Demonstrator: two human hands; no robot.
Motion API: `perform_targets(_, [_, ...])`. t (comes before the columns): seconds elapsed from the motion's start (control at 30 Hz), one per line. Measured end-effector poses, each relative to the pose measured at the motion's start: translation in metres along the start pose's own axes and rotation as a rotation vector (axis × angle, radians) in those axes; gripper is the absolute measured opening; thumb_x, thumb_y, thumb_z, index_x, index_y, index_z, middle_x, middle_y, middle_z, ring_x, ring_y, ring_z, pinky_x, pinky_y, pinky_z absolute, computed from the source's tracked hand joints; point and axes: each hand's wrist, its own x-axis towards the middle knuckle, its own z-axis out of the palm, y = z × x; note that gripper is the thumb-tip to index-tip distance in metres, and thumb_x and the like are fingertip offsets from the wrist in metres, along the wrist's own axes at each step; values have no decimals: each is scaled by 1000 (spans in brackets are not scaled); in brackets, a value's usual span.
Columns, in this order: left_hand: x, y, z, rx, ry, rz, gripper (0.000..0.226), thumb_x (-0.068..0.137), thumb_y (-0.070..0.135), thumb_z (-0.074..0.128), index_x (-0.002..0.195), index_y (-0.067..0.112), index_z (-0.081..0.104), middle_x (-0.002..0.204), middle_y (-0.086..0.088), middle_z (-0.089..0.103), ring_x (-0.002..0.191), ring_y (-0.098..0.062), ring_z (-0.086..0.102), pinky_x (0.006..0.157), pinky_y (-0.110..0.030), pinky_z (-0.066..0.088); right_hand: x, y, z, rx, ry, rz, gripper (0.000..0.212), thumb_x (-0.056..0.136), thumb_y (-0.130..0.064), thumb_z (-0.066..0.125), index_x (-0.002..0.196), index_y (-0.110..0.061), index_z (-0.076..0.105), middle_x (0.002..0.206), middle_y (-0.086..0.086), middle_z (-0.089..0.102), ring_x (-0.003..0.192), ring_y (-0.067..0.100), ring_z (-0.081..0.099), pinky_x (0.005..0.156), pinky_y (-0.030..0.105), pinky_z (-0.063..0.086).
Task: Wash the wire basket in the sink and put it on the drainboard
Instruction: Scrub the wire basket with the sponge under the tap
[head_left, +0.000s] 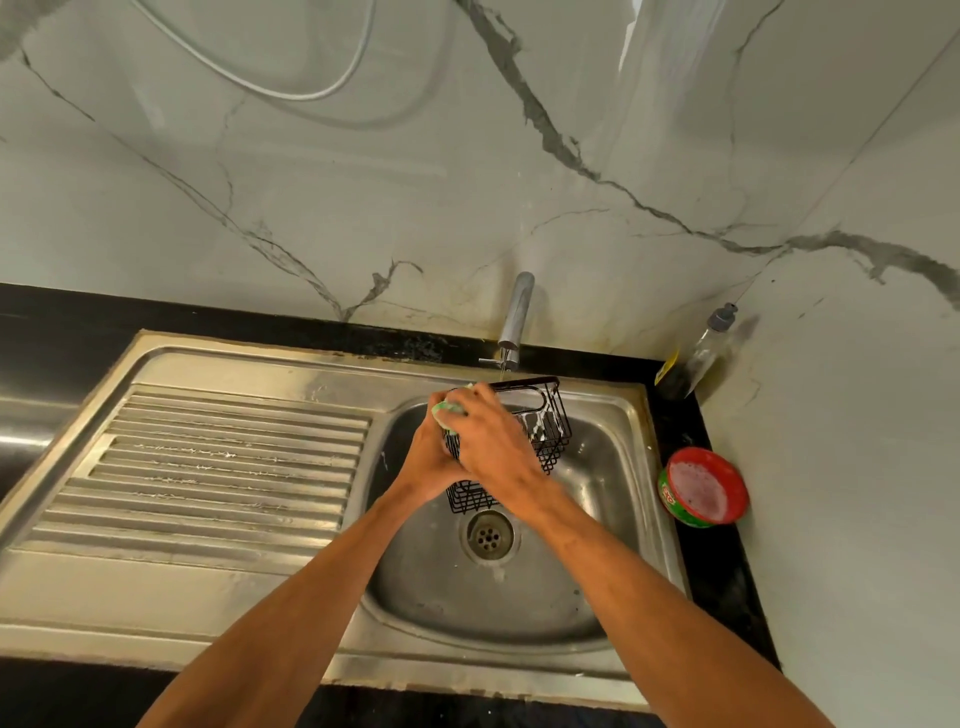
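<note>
A black wire basket (546, 426) with white suds on its wires hangs tilted over the steel sink (602, 525), just under the tap (515, 322). My left hand (428, 460) grips the basket's left side from below. My right hand (493, 439) lies across the basket's front and holds a green sponge (445, 411) against its upper left corner. Both hands hide the basket's middle. A thin stream of water runs from the tap. The ribbed drainboard (223, 457) lies to the left of the basin, wet and bare.
A round red and green tub of dish soap (704, 488) stands on the black counter right of the sink. A clear bottle with a grey cap (712, 338) leans in the back right corner. The drain (488, 535) sits below the basket. Marble wall behind.
</note>
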Motion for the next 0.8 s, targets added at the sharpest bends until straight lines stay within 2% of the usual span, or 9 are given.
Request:
perform_targets(0.17, [4,6,-5,49,-8,-17,97,49,16,92,129,27,39,113,3,66,106,-14,66,96,-43,55,16,15,-8,73,196,280,41,82,7,65,120,-8,69,121,10,65,114,23,51,97,36,51])
perform_targets(0.3, [1,5,-13,21,13,-57,105,53,6,96,130,36,32,118,14,58,110,5,57,91,-11,45,11,45,-17,112,318,464,41,83,9,64,119,-10,69,118,9,68,105,20,53,93,35,52])
perform_targets(0.37, [0,3,-17,1,30,-69,107,56,-1,95,131,35,28,115,21,53,107,14,52,84,3,39,10,52,-17,135,297,485,40,86,9,62,121,-10,68,119,8,67,107,19,52,101,31,45])
perform_targets(0.43, [-1,3,-17,15,27,-61,105,55,1,95,132,32,30,117,17,56,109,8,56,90,-1,41,11,30,-8,86,168,267,47,86,13,57,125,-12,66,126,6,64,116,19,49,106,26,36])
perform_targets(0.5, [-2,1,-15,14,18,-44,103,53,4,94,133,30,34,119,8,60,111,-3,62,94,-13,48,8,24,-2,32,132,85,52,83,14,56,127,-13,65,130,5,62,118,20,48,104,30,41])
perform_targets(0.53, [-2,1,-14,7,14,-53,103,53,4,95,133,30,35,121,8,61,112,-3,62,93,-12,48,7,35,-6,46,164,125,51,83,13,57,126,-13,65,129,5,63,116,19,49,102,28,42])
perform_targets(0.6, [-4,2,-15,-24,6,-84,105,54,1,95,134,32,35,125,9,60,115,0,61,88,-7,49,4,65,-17,125,255,395,42,85,7,61,122,-11,67,122,6,65,110,18,50,100,26,43])
perform_targets(0.67, [-6,0,-17,-42,19,-103,106,54,2,95,135,34,35,129,9,60,118,0,60,91,-13,51,-2,74,-19,148,304,510,40,85,6,63,122,-9,67,120,8,66,109,19,51,99,36,48])
perform_targets(0.8, [-10,-6,-22,-69,44,-138,107,48,11,97,130,44,37,128,10,62,121,-5,60,102,-31,52,-10,53,-9,128,175,243,48,86,13,58,127,-12,64,132,6,61,122,20,50,113,41,39])
